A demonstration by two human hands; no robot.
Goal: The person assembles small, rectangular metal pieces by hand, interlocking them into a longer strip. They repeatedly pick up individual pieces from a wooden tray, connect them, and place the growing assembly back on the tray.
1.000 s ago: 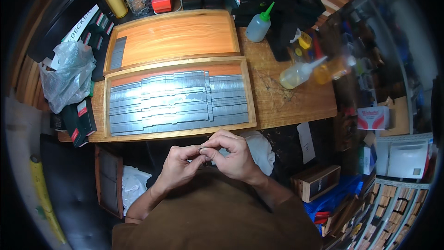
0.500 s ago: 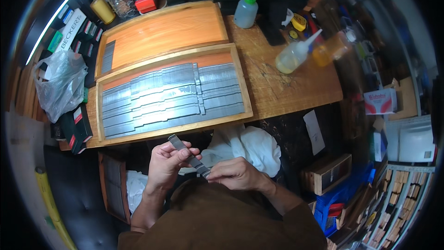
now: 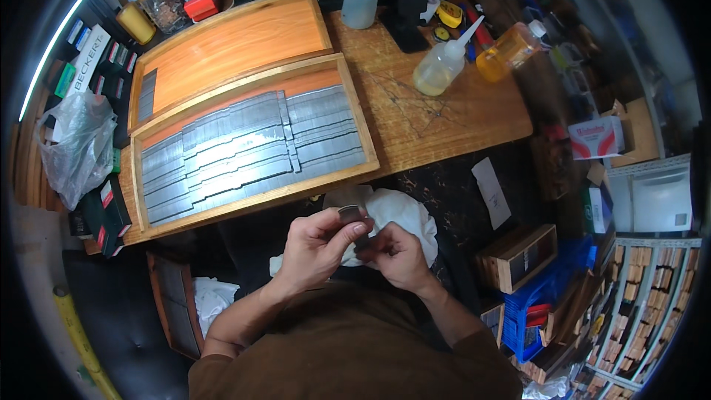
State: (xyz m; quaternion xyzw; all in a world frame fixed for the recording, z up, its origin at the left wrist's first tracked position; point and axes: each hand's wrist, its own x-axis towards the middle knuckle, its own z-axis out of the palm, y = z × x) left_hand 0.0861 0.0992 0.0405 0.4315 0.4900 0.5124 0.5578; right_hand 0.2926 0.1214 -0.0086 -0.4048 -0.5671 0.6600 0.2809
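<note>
My left hand [image 3: 315,248] is closed around a small stack of thin dark metal strips [image 3: 350,213], thumb along its side. The stack's upper end pokes out past the fingers. My right hand [image 3: 402,258] has its fingertips pinched at the stack's lower part, which is partly hidden and blurred. Both hands are in front of my body, just short of the bench. Beyond them, a shallow wooden tray [image 3: 359,111] holds rows of similar flat grey metal strips [image 3: 237,155].
Behind the tray lies another wooden tray [image 3: 237,44] with a few strips at its left end. Squeeze bottles [image 3: 361,6] and an amber bottle [image 3: 507,55] stand on the bench. White cloth [image 3: 404,218] lies below the hands; a plastic bag [image 3: 78,144] hangs left.
Both hands have moved right, and the stack has turned so its end points up, more hidden by my fingers. The whole view has shifted, with the bench appearing further left.
</note>
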